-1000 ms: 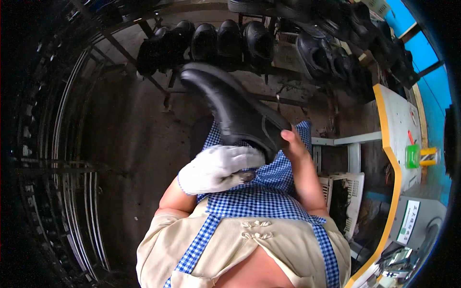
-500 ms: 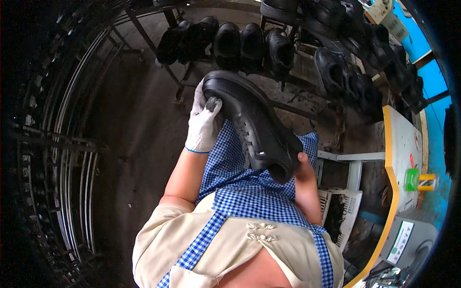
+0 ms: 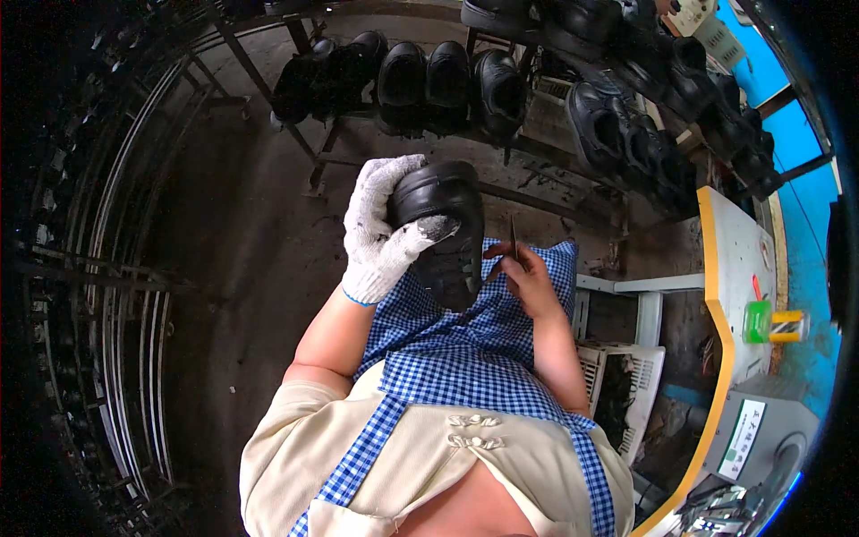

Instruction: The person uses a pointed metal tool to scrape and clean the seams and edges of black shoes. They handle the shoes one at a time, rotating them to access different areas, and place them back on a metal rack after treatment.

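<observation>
My left hand [image 3: 386,228], in a white knitted glove with a dark-stained thumb, grips a black lace-up shoe [image 3: 438,201] by its toe. The toe points up and away, and the heel end hangs toward my lap. Beside the shoe, apart from it, my bare right hand [image 3: 528,279] is closed on a thin pointed tool [image 3: 513,234] that looks like a narrow blade. Its point stands up above the fingers; its lower end is hidden. Under both hands lies my blue-and-white checked apron [image 3: 465,349].
Ahead, a dark metal rack carries a row of black shoes [image 3: 447,76], with more shoes [image 3: 626,134] farther right. At right stands a yellow-edged table [image 3: 716,268] with a green-and-yellow container [image 3: 759,322] and a grey machine [image 3: 761,430]. Below it is a white crate [image 3: 646,394]. Metal racks [image 3: 134,268] line the left.
The shoe has turned from slanting sideways to toe-up in my left hand. My right hand has let go of its heel end, moved forward, and now shows a thin pointed tool.
</observation>
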`<state>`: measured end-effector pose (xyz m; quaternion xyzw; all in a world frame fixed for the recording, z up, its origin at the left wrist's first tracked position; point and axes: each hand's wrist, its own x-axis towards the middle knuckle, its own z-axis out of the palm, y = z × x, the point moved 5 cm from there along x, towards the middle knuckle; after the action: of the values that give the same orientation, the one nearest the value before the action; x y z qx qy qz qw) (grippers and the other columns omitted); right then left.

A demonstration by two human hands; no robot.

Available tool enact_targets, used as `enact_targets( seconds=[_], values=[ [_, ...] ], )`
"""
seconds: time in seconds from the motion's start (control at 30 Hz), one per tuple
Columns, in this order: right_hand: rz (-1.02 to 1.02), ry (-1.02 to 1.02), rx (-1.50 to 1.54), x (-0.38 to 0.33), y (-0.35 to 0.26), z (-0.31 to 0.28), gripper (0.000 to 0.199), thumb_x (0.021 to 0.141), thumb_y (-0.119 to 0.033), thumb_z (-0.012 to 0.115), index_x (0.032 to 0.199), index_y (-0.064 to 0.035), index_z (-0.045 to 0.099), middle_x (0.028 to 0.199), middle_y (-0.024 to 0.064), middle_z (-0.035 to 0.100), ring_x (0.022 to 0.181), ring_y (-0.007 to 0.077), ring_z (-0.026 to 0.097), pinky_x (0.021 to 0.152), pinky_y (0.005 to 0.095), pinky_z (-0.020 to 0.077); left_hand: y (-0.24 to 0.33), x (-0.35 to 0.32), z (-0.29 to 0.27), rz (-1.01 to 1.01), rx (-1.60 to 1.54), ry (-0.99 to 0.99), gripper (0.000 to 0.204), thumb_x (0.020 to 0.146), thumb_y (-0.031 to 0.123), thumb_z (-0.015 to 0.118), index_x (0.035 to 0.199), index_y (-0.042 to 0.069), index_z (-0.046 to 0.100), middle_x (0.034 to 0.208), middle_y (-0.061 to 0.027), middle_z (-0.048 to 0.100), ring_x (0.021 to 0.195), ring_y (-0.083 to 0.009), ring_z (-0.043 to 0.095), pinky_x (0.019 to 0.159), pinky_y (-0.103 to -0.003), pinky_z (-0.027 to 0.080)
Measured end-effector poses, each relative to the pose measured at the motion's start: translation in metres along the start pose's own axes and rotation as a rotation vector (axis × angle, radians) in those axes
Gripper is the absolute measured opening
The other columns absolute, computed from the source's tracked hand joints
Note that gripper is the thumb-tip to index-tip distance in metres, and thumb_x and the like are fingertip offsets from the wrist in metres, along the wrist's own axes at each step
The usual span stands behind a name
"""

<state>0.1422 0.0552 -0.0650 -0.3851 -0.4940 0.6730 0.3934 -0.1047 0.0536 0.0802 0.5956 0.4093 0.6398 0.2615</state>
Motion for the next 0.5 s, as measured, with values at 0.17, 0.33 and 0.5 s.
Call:
enact_targets(
  seconds=[0.17,0.33,0.5],
  values=[
    [-0.074,0.042,-0.201,-0.009,-0.02,0.003,0.024,0.097,-0.012,0.058,0.118,-0.0012,0.061,0.098,0.0035,0.06,0.08,0.0098,0.055,0.07,0.0242,0.0453,-0.006,0.0,-0.002,-0.203,-0.152,0.015,0.066,0.07,0.026,0.081,0.124,0.0,0.055,0.116,-0.008,0.058,0.108,-0.0207,0.057,0.097,-0.034,0.045],
    [-0.451,0.097,-0.524,-0.018,-0.069,0.011,0.031,0.098,-0.01,0.056,0.127,-0.0009,0.058,0.093,0.004,0.055,0.077,0.0105,0.052,0.07,0.0245,0.0435,-0.003,0.006,-0.001,-0.089,-0.055,-0.151,0.067,0.07,0.026,0.085,0.123,-0.001,0.056,0.112,-0.0108,0.06,0.106,-0.0218,0.059,0.094,-0.034,0.048],
    [-0.757,0.05,-0.799,-0.029,-0.153,0.043,0.036,0.084,0.0,0.069,0.119,-0.01,0.068,0.084,0.0079,0.059,0.063,0.0172,0.057,0.055,0.0286,0.0459,0.003,-0.001,0.019,-0.266,-0.081,-0.254,0.084,0.059,0.035,0.091,0.124,-0.004,0.056,0.119,-0.0115,0.06,0.112,-0.0222,0.057,0.101,-0.036,0.044]
  ],
)
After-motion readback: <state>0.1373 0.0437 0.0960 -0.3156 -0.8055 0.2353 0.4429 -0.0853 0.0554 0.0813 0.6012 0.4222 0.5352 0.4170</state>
